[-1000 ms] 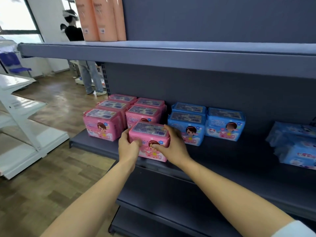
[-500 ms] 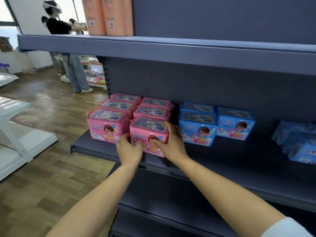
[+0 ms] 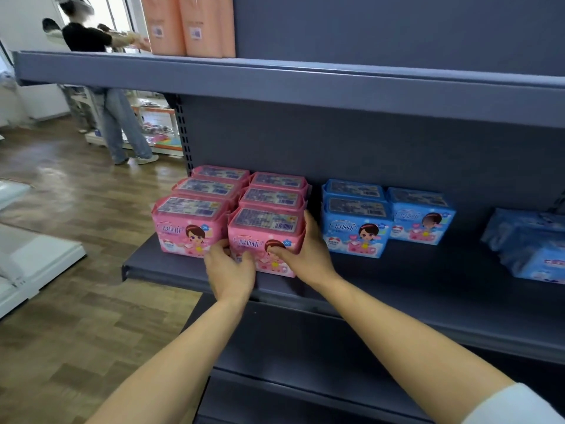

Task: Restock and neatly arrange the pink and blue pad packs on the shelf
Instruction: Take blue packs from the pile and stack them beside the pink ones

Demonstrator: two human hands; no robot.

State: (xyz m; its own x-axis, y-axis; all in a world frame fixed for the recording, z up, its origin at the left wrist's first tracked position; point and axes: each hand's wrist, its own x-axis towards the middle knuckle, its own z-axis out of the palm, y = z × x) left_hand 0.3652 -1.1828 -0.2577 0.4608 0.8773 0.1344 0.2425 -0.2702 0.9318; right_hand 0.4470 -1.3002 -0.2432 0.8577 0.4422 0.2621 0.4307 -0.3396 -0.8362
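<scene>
Now fingers (image 3: 308,223) of the right hand (image 3: 308,255) clasp the front pink pack (image 3: 266,234) at its right side, left hand (image 3: 230,270) pinching its left corner; slide it squarely back on the shelf (image 3: 428,289), flush with its pink neighbour (image 3: 189,228), clear of blue packs (image 3: 356,231).

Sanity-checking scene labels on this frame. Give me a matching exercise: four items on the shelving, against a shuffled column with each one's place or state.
1. front-right pink plastic pad pack
2. front blue plastic pad pack
3. tall peach plastic packs
4. pale blue soft packs

A. standing on the grey upper shelf
B. heaped at the far right of the grey pad shelf
C. gripped by left hand and right hand
D. untouched, just right of the right hand

Pairs: 1-C, 2-D, 3-A, 4-B
</scene>
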